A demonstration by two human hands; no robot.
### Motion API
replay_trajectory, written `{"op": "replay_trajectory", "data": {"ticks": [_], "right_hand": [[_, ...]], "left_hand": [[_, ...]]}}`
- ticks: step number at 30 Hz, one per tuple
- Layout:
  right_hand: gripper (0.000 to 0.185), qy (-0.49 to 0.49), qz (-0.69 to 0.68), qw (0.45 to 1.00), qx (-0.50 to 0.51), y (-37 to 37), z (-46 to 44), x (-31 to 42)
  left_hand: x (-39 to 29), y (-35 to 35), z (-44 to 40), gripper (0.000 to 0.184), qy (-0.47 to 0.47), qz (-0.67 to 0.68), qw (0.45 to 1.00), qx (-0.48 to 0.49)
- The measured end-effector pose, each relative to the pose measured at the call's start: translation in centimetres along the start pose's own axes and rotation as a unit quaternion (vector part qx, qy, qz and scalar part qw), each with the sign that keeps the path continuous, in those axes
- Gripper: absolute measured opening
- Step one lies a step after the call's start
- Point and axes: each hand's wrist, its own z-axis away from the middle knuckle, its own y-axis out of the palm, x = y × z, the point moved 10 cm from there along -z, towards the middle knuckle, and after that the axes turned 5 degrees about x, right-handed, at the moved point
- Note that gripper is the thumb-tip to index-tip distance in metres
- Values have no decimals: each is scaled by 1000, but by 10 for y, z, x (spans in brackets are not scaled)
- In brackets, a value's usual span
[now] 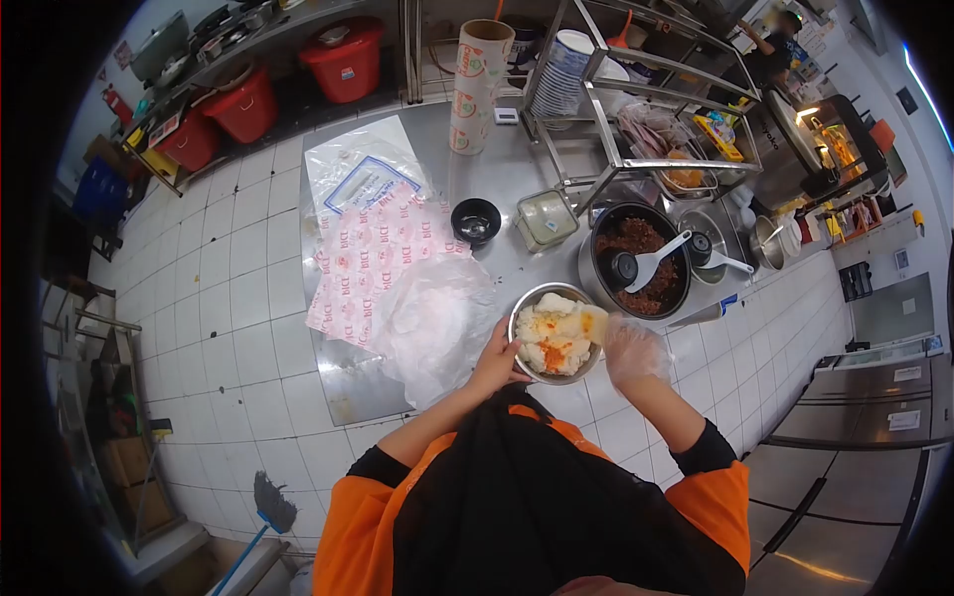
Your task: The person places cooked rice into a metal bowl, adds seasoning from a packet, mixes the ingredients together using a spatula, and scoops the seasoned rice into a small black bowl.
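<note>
The left hand point(499, 362) holds a metal bowl point(562, 380) near the black pot point(590, 277). White food point(538, 332) fills it. The gloved right hand point(639, 355) grips a pale thing point(590, 324), maybe a scoop.

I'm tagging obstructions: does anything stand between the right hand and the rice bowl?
Nothing visible does. The gloved right hand is beside the rice bowl, the pale item it holds reaching over the rice. The left hand holds the opposite side; the black pot stands beyond, off that path.
</note>
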Motion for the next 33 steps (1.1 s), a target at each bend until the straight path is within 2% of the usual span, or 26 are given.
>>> {"op": "replay_trajectory", "data": {"ticks": [4,7,13,16,19,22,25,28,33], "right_hand": [[18,36,-44,998,-14,24,-32,-5],[16,-45,2,999,-25,31,-54,16],[13,-180,-2,981,-70,14,-20,29],[12,-133,48,990,9,26,-5,33],[16,-141,37,989,27,46,-27,34],[19,-124,61,990,35,13,-27,32],[21,-53,11,998,38,-19,-28,20],[22,-47,51,996,53,33,-63,30],[25,-42,20,995,91,23,-58,29]], "left_hand": [[1,5,0,54,-28,-5,999,21],[0,2,-4,53,-9,9,1000,26],[-6,-8,1,52,16,46,999,-2],[-3,-12,-2,52,20,39,999,-14],[4,-15,-8,52,13,38,999,-5],[-3,-18,-8,53,10,17,1000,2],[2,-19,-6,53,10,14,1000,-1],[-4,-17,-9,52,6,7,1000,5],[-1,-18,-11,52,12,1,1000,22]]}}
